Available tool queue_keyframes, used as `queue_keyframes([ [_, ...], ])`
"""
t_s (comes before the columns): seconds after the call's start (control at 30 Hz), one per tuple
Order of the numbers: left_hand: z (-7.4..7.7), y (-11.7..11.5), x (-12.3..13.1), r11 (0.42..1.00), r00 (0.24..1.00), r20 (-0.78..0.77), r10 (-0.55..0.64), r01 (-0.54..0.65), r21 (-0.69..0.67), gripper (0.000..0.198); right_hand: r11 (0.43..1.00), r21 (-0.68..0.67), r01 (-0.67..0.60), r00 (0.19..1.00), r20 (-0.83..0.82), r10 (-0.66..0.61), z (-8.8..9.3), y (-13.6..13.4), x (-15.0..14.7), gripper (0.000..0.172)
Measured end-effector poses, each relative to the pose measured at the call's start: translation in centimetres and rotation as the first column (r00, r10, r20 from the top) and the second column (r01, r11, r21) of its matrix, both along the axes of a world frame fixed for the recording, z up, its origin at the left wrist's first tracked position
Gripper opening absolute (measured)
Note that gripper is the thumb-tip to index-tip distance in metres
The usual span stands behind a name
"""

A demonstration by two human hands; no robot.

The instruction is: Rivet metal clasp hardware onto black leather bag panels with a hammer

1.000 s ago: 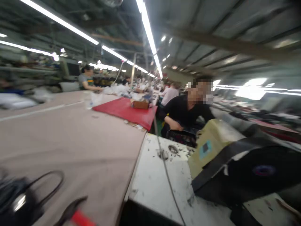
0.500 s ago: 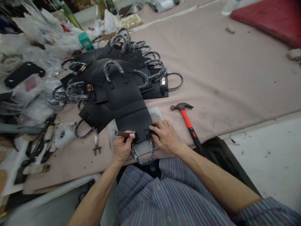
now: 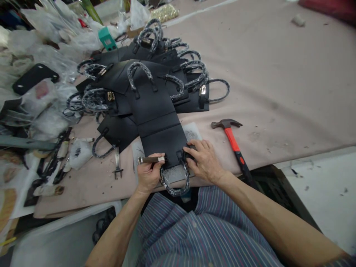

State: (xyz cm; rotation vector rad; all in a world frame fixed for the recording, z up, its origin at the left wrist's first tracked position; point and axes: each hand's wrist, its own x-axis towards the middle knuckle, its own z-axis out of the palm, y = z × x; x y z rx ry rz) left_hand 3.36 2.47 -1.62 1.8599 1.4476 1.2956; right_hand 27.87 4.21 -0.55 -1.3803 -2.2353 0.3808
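Note:
A long black leather bag panel with a wrapped handle at its near end lies on the beige table in front of me. My left hand is closed round a small metal punch-like tool, its tip at the panel's near left corner. My right hand presses down on the panel's near right corner, fingers bent over the handle's base. Behind the panel lies a pile of several more black bag pieces with wrapped handles.
A red-handled hammer lies just right of my right hand. Pliers, scissors and other tools sit at the left among plastic bags. A teal tool stands behind the pile. The beige table cover stretches right.
One second ago the view faced the workshop hall and other workers; it has dropped to the table. Since half a second ago the hands stay on the panel with little movement.

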Motion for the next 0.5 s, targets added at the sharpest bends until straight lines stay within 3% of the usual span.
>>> queue_keyframes([
  [0.1,0.11,-0.09,0.04,0.988,0.992,-0.085,-0.098,0.107,0.108,0.011,1.000,-0.008,-0.003,1.000,0.002,0.003,-0.06,0.06,0.06,0.033],
  [0.23,0.49,0.10,-0.02,0.999,0.998,-0.065,0.026,-0.024,0.042,0.007,1.000,-0.023,-0.009,1.000,-0.006,0.009,-0.16,0.15,0.17,0.034],
  [0.33,0.70,0.33,-0.15,0.998,0.999,-0.017,0.038,-0.039,-0.044,0.007,0.999,-0.032,-0.005,1.000,-0.017,0.004,-0.21,0.22,0.20,0.035],
  [0.5,0.60,0.03,-0.06,0.987,0.986,-0.126,-0.110,0.124,0.106,0.014,0.999,-0.040,-0.011,1.000,-0.002,0.011,-0.27,0.33,0.18,0.035],
])
